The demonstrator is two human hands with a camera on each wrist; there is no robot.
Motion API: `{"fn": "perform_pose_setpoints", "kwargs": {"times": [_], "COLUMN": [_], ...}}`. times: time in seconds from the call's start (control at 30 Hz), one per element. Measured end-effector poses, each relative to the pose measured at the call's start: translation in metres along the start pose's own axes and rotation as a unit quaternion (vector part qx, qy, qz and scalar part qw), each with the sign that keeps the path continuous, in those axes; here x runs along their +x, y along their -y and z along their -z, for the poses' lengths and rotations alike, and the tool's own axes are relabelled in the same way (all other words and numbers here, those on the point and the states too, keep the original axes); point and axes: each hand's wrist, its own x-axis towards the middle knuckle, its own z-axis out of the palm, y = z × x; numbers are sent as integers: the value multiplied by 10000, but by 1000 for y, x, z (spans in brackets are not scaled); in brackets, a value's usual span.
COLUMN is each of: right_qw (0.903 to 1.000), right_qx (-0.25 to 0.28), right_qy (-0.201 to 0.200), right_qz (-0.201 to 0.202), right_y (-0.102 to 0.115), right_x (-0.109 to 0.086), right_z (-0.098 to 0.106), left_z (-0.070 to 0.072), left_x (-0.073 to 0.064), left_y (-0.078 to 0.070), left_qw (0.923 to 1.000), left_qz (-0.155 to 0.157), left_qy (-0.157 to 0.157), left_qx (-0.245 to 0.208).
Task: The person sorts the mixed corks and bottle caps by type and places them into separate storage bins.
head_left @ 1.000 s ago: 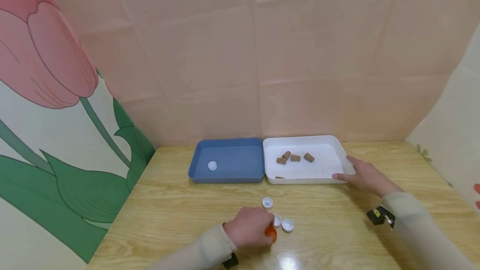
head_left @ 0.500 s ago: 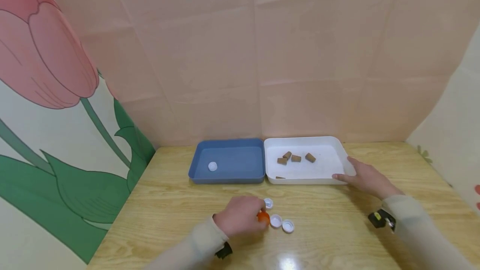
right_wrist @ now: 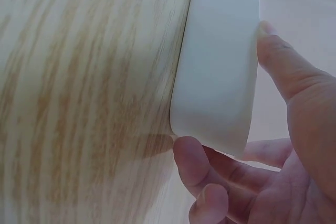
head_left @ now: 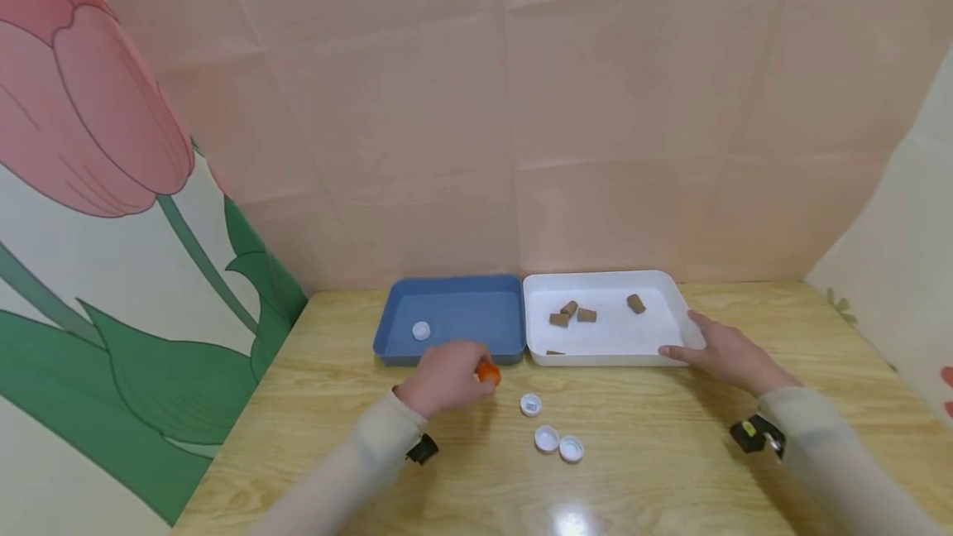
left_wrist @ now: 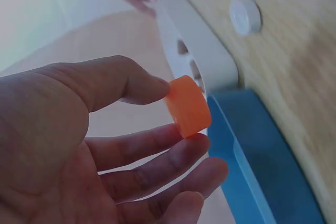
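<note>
The left hand (head_left: 449,377) pinches a round orange plastic cap (left_wrist: 188,106) between thumb and fingertips, near the front edge of a blue rectangular tray (head_left: 469,304). The right hand (head_left: 730,351) grips a corner of a white rectangular tray (head_left: 655,329). One round white cap (head_left: 531,405) on the wood-grained worktop (head_left: 655,453) bears a grey mark too small to read.

The orange cap (left_wrist: 189,107) looks plastic, the table (head_left: 655,445) glossy wood.

Pinkish sheeting (head_left: 402,122) (visibly creased) and a tulip-print panel (head_left: 122,114) make this table (head_left: 655,453) a booth-like workspace.
</note>
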Motion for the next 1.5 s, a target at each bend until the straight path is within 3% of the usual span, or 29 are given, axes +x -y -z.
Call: {"fn": "perform_pose_setpoints", "kwargs": {"times": [0.23, 0.63, 0.97, 1.27, 1.5], "right_qw": [9999, 9999, 10000, 9999, 9999], "right_qx": [1, 100, 83, 140, 145], "right_qy": [-75, -12, -27, -44, -30], "right_qz": [103, 73, 36, 52, 2], "right_y": [0, 3, 0, 0, 1], "right_x": [-1, -3, -1, -3, -1], "right_z": [0, 2, -1, 2, 0], "left_z": [11, 33, 37, 39, 38], "left_x": [10, 35, 50, 71, 83], "left_y": [15, 49, 76, 97, 118], "left_qw": [9997, 9982, 9935, 9909, 9813], "left_qz": [106, 564, 1116, 1319, 1921], "left_qy": [-207, -182, -231, -244, -60], "left_qx": [-96, -85, 52, 74, -47]}}
